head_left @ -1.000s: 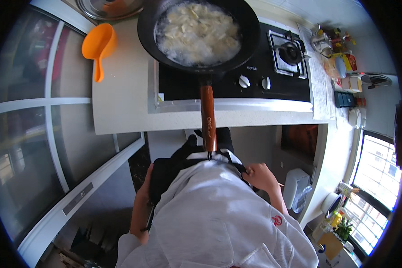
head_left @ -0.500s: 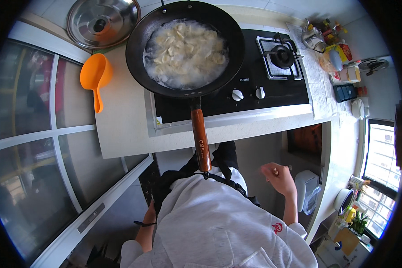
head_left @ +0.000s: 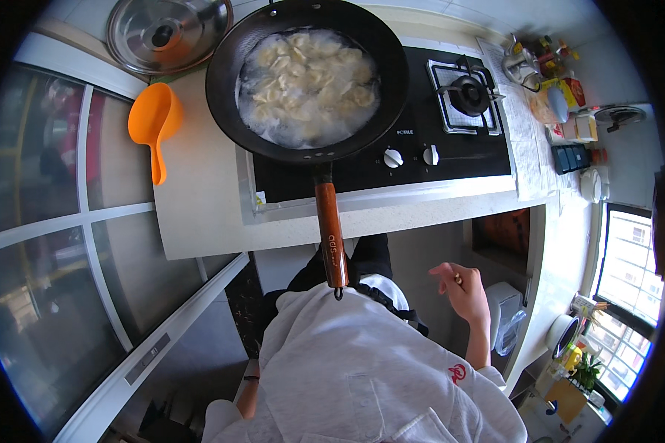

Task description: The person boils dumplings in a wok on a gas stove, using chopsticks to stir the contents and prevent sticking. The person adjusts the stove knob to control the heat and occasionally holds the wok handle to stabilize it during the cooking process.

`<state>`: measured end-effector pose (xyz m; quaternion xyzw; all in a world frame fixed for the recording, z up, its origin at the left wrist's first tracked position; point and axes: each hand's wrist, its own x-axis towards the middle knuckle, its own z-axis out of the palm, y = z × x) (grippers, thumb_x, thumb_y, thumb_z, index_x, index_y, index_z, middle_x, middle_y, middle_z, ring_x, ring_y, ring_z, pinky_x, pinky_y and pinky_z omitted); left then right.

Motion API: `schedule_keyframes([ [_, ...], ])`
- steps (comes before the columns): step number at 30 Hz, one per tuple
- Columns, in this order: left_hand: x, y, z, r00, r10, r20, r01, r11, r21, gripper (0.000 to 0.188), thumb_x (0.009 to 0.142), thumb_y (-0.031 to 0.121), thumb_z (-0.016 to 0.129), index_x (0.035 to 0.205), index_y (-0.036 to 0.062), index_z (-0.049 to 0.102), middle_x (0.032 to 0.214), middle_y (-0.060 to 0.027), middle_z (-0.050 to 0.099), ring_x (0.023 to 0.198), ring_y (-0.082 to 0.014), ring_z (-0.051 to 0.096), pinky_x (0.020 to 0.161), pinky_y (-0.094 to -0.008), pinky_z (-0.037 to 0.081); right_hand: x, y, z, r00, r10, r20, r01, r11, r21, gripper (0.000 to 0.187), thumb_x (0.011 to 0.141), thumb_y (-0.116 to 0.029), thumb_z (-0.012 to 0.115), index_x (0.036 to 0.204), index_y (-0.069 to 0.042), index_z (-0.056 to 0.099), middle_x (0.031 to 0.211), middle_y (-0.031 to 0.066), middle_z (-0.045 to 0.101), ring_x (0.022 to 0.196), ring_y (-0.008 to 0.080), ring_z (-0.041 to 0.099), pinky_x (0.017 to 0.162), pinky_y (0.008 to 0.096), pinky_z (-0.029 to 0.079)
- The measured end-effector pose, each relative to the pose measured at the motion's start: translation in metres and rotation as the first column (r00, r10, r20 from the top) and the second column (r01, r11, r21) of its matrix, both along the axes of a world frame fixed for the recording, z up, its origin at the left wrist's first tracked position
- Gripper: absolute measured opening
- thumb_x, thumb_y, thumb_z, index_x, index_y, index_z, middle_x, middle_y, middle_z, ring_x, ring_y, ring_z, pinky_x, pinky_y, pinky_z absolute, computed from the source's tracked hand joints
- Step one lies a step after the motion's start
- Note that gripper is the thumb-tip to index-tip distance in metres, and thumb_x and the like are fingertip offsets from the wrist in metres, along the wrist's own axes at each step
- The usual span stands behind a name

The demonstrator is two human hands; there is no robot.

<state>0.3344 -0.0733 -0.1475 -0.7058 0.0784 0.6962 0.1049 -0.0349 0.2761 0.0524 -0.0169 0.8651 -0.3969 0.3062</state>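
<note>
My right hand is raised in front of the counter, its fingers curled round a thin pale stick-like thing. Only a small end of that thing pokes out, so its kind is unclear. Of my left arm, just the forearm and a dark wristband show beside my body; the fingers are hidden. A black wok with a brown wooden handle stands on the left of the stove, its handle pointing toward me. In it, pale dumplings float in foamy, steaming water. Neither hand touches the wok.
An orange ladle-shaped scoop lies on the counter at left, near a steel lid. The black gas stove has a bare right burner. A kettle and jars stand at far right. A glass sliding door borders the left.
My right hand stays in nearly the same place, turned slightly, its forefinger side lifted a little. My left forearm has dropped lower beside my body. The view has shifted slightly.
</note>
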Motion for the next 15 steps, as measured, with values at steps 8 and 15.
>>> schedule_keyframes([
  [8,-0.023,-0.039,-0.030,0.998,0.065,-0.005,-0.065,0.988,-0.141,0.072,0.090,0.067,0.040,0.141,0.0160,0.038,0.129,-0.0117,0.053,0.119,-0.0349,0.049,0.099,-0.0549,0.038,-0.025,-0.012,0.035,0.802,-0.119,-0.585,-0.005,0.979,-0.206,0.051,0.093,-0.032,0.032,0.081,0.004,0.066,0.080,0.0150,0.062,0.071,0.0233,0.061,0.061,0.0321,0.047],
  [15,-0.156,-0.158,-0.029,0.981,0.047,-0.188,-0.129,0.880,-0.457,0.090,0.082,0.081,0.029,0.144,0.0168,0.033,0.142,-0.0094,0.044,0.128,-0.0332,0.042,0.103,-0.0588,0.030,-0.050,-0.041,0.058,0.620,-0.469,-0.628,0.042,0.820,-0.571,0.057,0.101,-0.033,0.030,0.074,0.005,0.064,0.061,0.0116,0.057,0.050,0.0170,0.054,0.047,0.0256,0.042],
])
